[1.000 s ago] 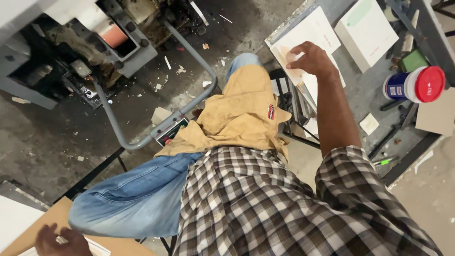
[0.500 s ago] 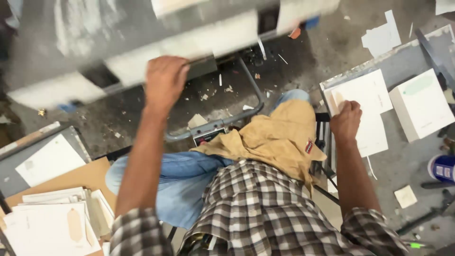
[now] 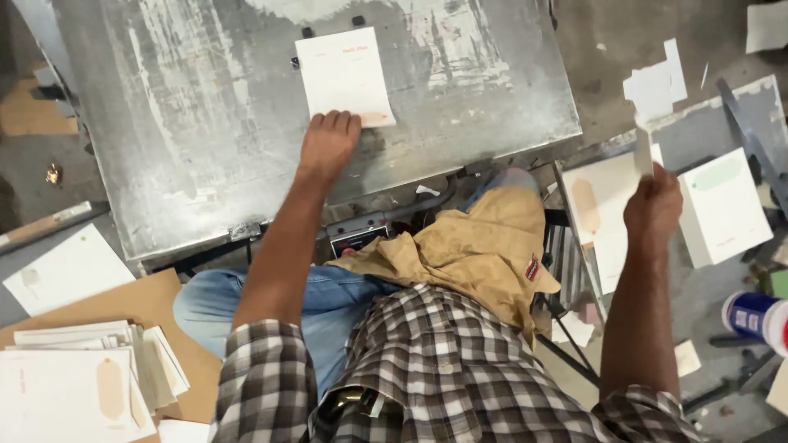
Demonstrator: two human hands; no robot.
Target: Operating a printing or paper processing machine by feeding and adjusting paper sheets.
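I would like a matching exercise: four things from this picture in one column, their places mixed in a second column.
1. left hand
2. right hand
3. tan cloth
4. stack of printed sheets

a. on the person's lap
b. lower left, on brown cardboard
c. raised, holding a sheet edge-on
d. on the white sheet on the metal plate

Pairs: 1-d, 2-c, 3-a, 4-b

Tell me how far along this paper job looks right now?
A pile of finished-looking sheets lies at the lower left. In hand: the left hand presses a white sheet on the metal plate, while the right hand lifts another sheet. A stack of sheets on the side table looks left to do.
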